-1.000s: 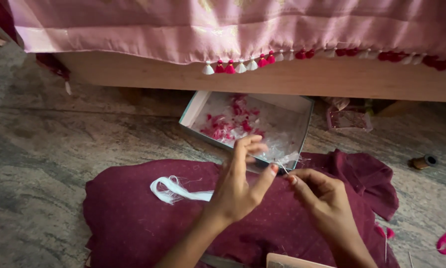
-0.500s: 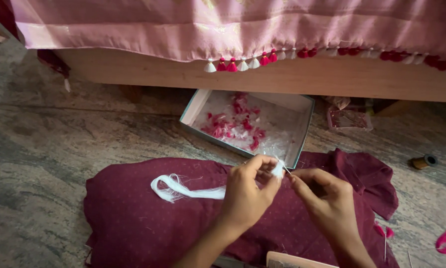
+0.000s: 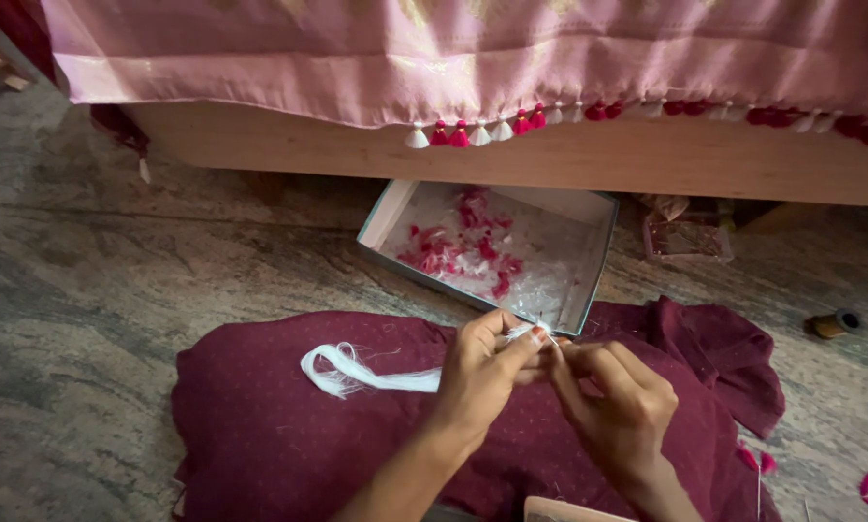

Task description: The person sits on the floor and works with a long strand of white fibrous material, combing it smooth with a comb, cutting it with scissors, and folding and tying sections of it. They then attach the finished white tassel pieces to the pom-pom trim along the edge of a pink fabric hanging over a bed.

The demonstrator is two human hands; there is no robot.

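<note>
While the left hand (image 3: 482,372) pinched one end of the white thread bundle (image 3: 357,372) over the maroon cloth (image 3: 279,435), the right hand (image 3: 613,411) met it, fingertips closed together; the open box (image 3: 589,280) lay just beyond.

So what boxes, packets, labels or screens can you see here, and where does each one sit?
Shallow rectangular cardboard box: open on the stone floor by the wooden bed base, pale inside, teal-edged, holding red and white thread scraps.
Small clear plastic packet: on the floor right of the box, crumpled, see-through.
Tan flat edge: bottom of view, possibly a box; too little shows.
No labels, signs or screens show.
</note>
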